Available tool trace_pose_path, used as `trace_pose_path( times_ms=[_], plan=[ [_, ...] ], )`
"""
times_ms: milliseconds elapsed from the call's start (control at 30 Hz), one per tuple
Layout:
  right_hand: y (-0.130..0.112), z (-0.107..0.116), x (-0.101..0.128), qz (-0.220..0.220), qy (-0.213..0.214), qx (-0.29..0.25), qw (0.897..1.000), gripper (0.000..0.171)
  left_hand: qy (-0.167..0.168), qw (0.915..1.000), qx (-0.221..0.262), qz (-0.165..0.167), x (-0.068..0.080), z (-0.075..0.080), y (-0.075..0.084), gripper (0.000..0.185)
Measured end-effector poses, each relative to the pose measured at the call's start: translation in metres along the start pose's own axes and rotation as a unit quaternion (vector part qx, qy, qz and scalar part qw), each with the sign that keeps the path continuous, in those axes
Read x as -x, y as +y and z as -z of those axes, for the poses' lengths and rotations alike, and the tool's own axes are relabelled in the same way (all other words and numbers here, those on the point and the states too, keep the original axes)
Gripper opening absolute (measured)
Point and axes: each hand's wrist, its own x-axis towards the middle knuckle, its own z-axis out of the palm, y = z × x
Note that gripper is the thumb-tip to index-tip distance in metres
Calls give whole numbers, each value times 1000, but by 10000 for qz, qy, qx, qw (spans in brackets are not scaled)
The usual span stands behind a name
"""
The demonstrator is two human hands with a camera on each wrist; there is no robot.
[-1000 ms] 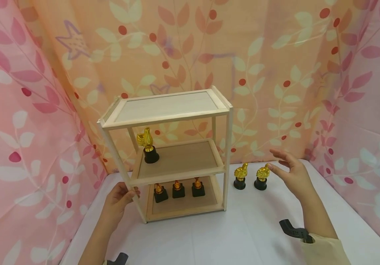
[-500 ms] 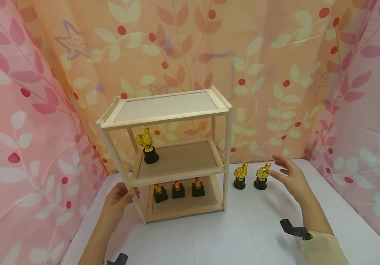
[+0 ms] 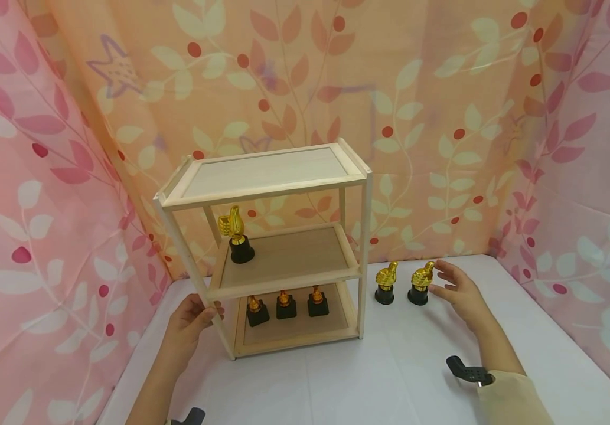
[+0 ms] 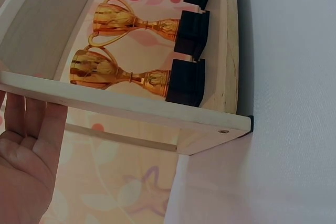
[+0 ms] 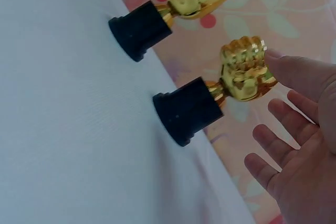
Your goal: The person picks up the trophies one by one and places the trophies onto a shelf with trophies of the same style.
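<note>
My left hand (image 3: 186,324) grips the front left post of a pale wooden three-tier shelf (image 3: 283,287), thumb in front and fingers behind. Beside the shelf, two gold thumbs-up trophies on round black bases stand upright on the table. My right hand (image 3: 461,295) is at the right-hand trophy (image 3: 418,295), its fingers spread and loosely bent. In the right wrist view the thumb overlaps the top of that trophy (image 5: 189,111); whether it touches cannot be told. The other trophy (image 3: 384,294) stands just to its left.
Another thumbs-up trophy (image 3: 241,251) stands at the left of the middle shelf. On the bottom shelf, three gold cup trophies (image 4: 189,32) on square black bases stand in a row. Patterned curtains (image 3: 443,147) enclose the white table (image 3: 347,383) at the back and sides.
My right hand has lowered and moved slightly left, from above the right-hand trophy to beside it. My left hand has stayed on the shelf post.
</note>
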Motion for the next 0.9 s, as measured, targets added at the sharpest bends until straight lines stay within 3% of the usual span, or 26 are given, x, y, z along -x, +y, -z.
trace_pose_path(
  times_ms=[267, 567, 900],
  plan=[
    [18, -10, -2, -125, -206, 17, 9997, 80, -19, 10000, -4, -25, 0, 0, 1, 23],
    [29, -26, 1, -829, -313, -107, 9960, 83, 11, 10000, 80, 30, 0, 0, 1, 23],
    [31, -31, 2, -804, -445, 202, 9956, 77, 20, 10000, -21, 28, 0, -1, 1, 23]
  ],
)
